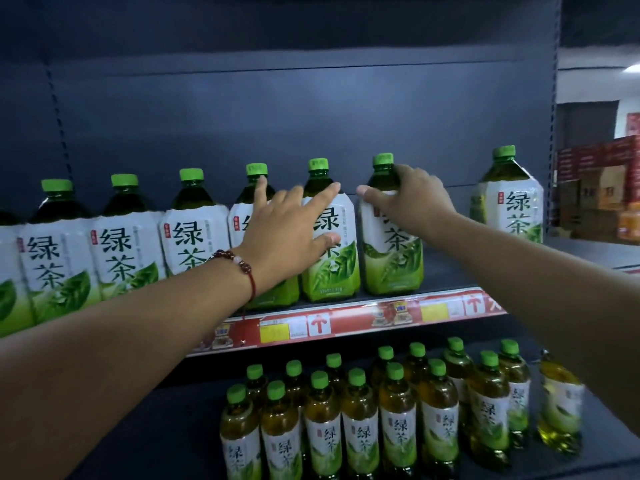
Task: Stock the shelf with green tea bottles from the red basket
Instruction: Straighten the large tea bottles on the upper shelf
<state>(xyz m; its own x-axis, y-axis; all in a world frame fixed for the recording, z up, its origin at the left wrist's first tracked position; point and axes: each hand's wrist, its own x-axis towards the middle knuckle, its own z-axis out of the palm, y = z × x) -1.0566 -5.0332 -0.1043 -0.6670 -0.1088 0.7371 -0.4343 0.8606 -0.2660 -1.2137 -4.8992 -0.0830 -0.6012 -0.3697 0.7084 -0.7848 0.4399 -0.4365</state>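
On upper shelf (346,303) | left hand (287,233) spread | right hand (412,199) grips bottle (391,237)

green-capped bottles (329,233), red shelf strip (353,318)

Dark upper shelf (446,277) carrying a front row of large green tea bottles (124,233), lower shelf (180,420) holding clustered small bottles (360,420)

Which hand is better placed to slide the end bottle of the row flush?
Right. The right hand already grips the end bottle at its shoulder; the left hand lies spread on neighbouring bottles.
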